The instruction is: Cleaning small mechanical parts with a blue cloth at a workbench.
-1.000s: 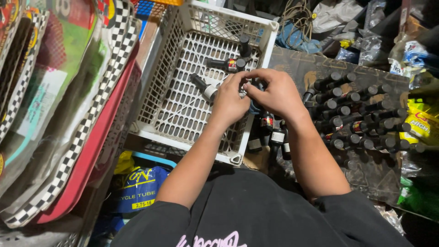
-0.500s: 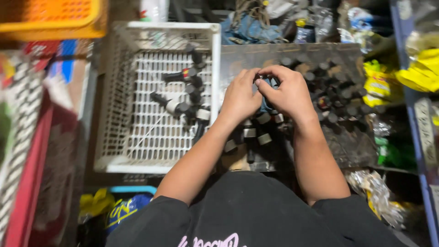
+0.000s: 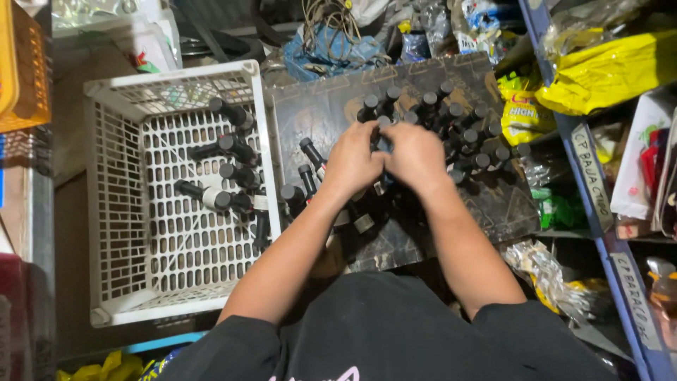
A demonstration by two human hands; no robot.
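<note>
Head view: you look straight down on both hands meeting over a dark board (image 3: 395, 233) crowded with small dark bottles.
Bottle in hand: a small dark bottle (image 3: 381, 143) sits between your two hands, almost wholly covered; only a bit of its cap end shows above the knuckles.
Left hand: your left hand (image 3: 350, 164) is curled with fingers drawn together around that bottle; how tight the hold is cannot be told, since the fingertips are hidden.
Right hand: your right hand (image 3: 417, 156) is cupped over the same spot, touching the left, fingers bent inward on the bottle's top.
Doing it well: as a judgement, keep one hand steadying the body while the other works the cap, and keep your wrists lifted so your forearms do not sweep the bottles beneath.
Standing group: upright capped bottles (image 3: 451, 123) stand packed just beyond and to the right of your right hand.
Loose bottles: a few bottles (image 3: 309, 176) lie tilted just beside your left wrist, near the board's left edge.
Crate: a white slatted plastic crate (image 3: 120, 233) touches the board's left side, with several more dark bottles (image 3: 226, 173) lying flat inside, apart from your hands.
Surroundings: yellow packets (image 3: 606, 67) rest on a blue shelf frame to the right.
</note>
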